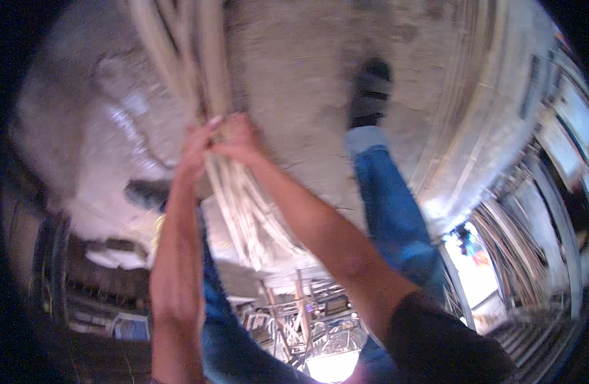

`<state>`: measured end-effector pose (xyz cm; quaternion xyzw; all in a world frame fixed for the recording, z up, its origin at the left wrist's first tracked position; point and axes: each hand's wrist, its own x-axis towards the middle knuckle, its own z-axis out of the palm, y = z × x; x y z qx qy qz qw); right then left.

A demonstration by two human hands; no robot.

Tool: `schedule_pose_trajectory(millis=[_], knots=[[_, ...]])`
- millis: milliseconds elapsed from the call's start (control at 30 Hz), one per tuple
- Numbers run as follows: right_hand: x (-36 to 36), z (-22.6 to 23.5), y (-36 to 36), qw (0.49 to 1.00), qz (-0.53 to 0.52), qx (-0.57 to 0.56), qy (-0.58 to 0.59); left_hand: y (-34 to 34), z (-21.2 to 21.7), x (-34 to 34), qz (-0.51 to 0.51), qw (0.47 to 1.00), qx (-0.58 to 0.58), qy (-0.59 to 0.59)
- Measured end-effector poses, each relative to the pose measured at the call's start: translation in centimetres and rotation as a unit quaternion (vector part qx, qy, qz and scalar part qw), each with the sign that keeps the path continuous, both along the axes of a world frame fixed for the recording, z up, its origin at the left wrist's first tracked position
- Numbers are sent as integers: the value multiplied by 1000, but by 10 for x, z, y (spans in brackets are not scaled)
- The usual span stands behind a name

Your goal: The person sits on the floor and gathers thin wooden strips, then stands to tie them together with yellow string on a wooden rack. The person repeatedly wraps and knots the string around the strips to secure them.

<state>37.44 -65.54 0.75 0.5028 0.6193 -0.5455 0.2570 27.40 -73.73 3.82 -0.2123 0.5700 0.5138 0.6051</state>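
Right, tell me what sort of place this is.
Probably a rough workshop or storage yard: both hands grip a bundle of pale cane strips over a bare concrete floor, with more long poles stacked at the right.

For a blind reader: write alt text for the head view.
Both hands, left hand and right hand, grip a bundle of pale thin sticks over a rough concrete floor. Blue-jeaned legs and a dark shoe show beside it.

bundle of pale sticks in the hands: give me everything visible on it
The bundle of long, thin, pale tan cane-like sticks runs from the top edge of the picture down past the person's legs, fanning out at its lower end. The sticks look dry and woody, roughly parallel, blurred by motion. The left hand and right hand both grip it at mid-length, side by side, above a rough grey concrete floor.
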Motion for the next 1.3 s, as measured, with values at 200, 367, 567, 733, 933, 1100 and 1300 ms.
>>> schedule_pose_trajectory(millis=[200,367,567,733,933,1100,1300], knots=[[-6,11,20,997,53,-37,44,2,-10,6,8,997,-37,72],[-12,19,26,995,18,-90,37,0,-12,4,6,997,-52,52],[-5,18,53,989,88,-97,74,25,-9,10,41,993,-107,6],[-29,50,96,990,125,-68,15,63,11,-7,-4,992,-124,38],[-49,58,150,981,178,-67,-38,112,15,-24,36,998,-38,40],[-3,8,193,986,155,-37,45,162,-9,5,37,997,-49,52],[10,53,223,938,243,238,73,175,21,8,-63,949,-150,269]])
